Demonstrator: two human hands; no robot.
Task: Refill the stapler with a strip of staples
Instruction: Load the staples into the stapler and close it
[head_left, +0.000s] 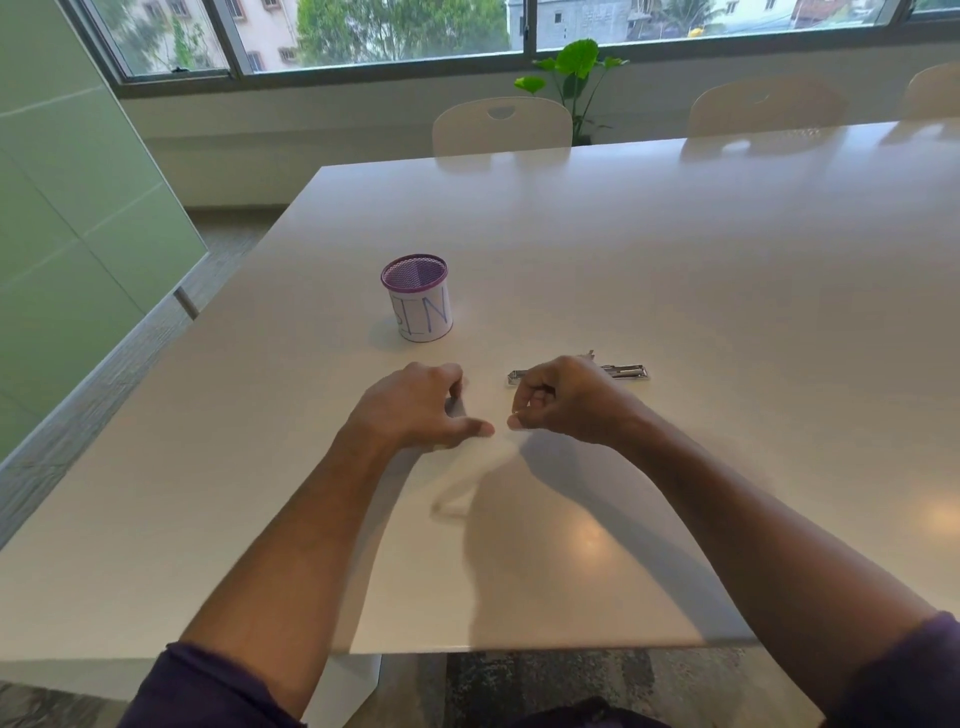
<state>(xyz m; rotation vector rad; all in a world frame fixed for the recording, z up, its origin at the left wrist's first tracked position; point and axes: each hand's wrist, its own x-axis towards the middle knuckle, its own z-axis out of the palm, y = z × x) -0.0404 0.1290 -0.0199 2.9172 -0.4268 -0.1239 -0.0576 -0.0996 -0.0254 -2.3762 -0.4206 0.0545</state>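
A silver metal stapler (626, 371) lies flat on the white table (675, 291), and my right hand hides its middle. My right hand (563, 400) hovers in front of it with thumb and forefinger pinched together. Whether something tiny sits between those fingertips is too small to tell. My left hand (415, 410) hangs beside it with curled fingers, the thumb pointing toward the right hand. The two thumbs are nearly touching. A pale, motion-blurred streak (462, 488) lies below the hands; I cannot tell what it is. No strip of staples shows clearly.
A purple-rimmed mesh pen cup (418, 299) wrapped in white paper stands behind my left hand. The table's near edge (519, 647) runs below my forearms. Pale chairs (501, 127) and a green plant (576, 78) stand at the far side under the window.
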